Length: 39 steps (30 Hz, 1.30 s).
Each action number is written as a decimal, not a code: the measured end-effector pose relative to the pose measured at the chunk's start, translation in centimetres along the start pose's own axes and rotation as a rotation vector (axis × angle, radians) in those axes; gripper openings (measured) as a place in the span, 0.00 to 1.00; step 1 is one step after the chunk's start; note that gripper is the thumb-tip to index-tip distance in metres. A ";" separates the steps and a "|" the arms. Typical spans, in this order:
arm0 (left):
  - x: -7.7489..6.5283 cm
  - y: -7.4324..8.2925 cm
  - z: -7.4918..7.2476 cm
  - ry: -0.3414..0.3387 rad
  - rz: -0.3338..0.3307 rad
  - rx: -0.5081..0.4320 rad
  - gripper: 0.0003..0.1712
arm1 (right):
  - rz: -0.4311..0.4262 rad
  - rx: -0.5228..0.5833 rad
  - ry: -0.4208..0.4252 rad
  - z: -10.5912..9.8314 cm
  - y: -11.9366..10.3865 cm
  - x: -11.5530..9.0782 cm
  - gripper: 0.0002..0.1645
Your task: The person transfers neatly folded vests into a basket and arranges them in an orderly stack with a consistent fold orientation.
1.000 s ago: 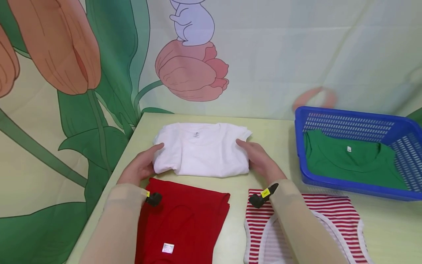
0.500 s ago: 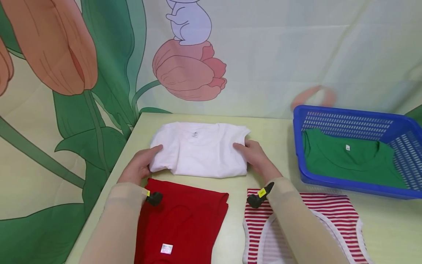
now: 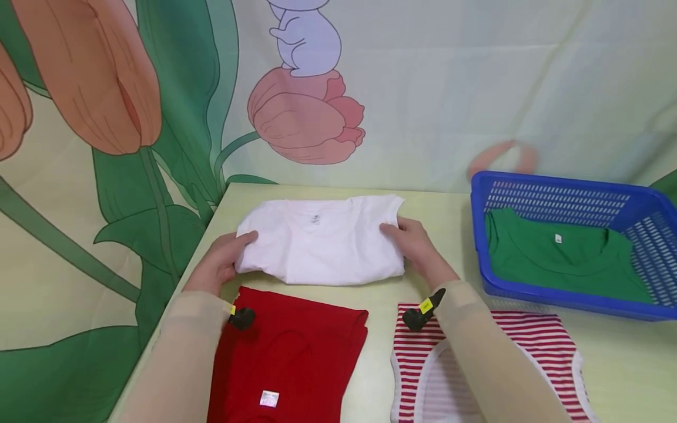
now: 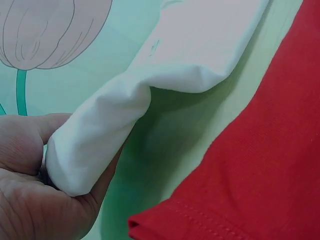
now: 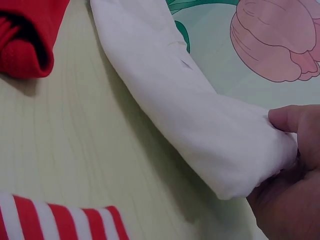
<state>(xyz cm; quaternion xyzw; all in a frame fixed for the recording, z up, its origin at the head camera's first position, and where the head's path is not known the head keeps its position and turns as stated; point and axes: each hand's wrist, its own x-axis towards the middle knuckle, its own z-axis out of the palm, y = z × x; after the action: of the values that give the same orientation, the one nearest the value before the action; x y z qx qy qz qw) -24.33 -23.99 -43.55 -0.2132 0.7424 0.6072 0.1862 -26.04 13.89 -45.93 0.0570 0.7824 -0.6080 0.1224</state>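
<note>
1. Tulip-printed backdrop (image 3: 423, 106) rises behind the pale desk (image 3: 449, 232).
2. Left hand (image 3: 217, 261) and right hand (image 3: 418, 247) pinch opposite ends of a folded white T-shirt (image 3: 322, 244), thumbs on top; it spans between them.
3. Right of the right hand, a blue perforated basket (image 3: 571, 296) holds a green round-necked shirt (image 3: 566, 258).
4. Nearer than the hands lie a red shirt (image 3: 288, 352), on the left, and a red-and-white striped top (image 3: 555, 349), partly under the right forearm.

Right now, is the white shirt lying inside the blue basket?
No, the left hand and right hand hold the white shirt by its sides, apart from the blue basket, where a green shirt lies.
</note>
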 end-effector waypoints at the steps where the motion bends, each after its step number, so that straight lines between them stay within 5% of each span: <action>1: -0.1 0.1 0.0 -0.007 0.010 -0.001 0.44 | -0.009 0.002 0.003 -0.1 -0.1 -0.1 0.23; 24: -2.6 3.5 -0.6 -0.099 0.187 -0.021 0.38 | -0.135 0.012 0.005 -0.6 -4.9 -2.4 0.20; 39: -4.4 6.4 0.3 -0.148 0.281 0.034 0.39 | -0.195 0.005 0.022 -3.2 -7.1 -4.3 0.22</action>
<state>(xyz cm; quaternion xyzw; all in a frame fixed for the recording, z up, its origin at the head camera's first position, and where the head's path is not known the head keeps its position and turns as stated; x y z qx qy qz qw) -24.10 -22.23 -36.04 -0.0587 0.7595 0.6285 0.1571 -23.93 15.42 -37.42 -0.0125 0.7840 -0.6183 0.0540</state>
